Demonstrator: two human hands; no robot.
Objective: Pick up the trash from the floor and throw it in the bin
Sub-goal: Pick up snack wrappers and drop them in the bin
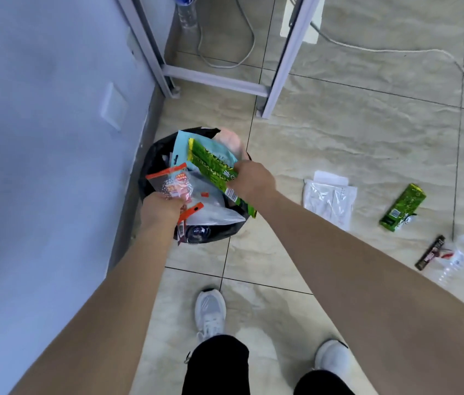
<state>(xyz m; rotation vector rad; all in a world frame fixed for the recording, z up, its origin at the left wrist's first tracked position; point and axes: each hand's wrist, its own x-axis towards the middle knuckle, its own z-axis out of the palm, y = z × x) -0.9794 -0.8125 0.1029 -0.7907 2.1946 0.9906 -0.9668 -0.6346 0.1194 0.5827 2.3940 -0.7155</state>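
Note:
A bin lined with a black bag (pixel 153 158) stands on the floor by the wall, stuffed with wrappers, among them a light-blue packet (pixel 188 143). Over its near rim my left hand (pixel 159 208) is shut on a clear packet with orange-red edges (pixel 173 182). Just to the right, my right hand (pixel 250 179) grips a long green wrapper (pixel 213 166) that slants across the bin's opening. On the tiles to the right lie a clear plastic bag with white paper (pixel 329 199), a green carton (pixel 401 208), a dark snack bar wrapper (pixel 429 253) and a crushed clear bottle (pixel 453 260).
A pale wall (pixel 39 138) runs along the left. White metal table legs (pixel 276 69) stand behind the bin, with grey cables (pixel 247 38) and a clear bottle (pixel 186 15) on the floor there. My white shoes (pixel 210 312) are below on the beige tiles.

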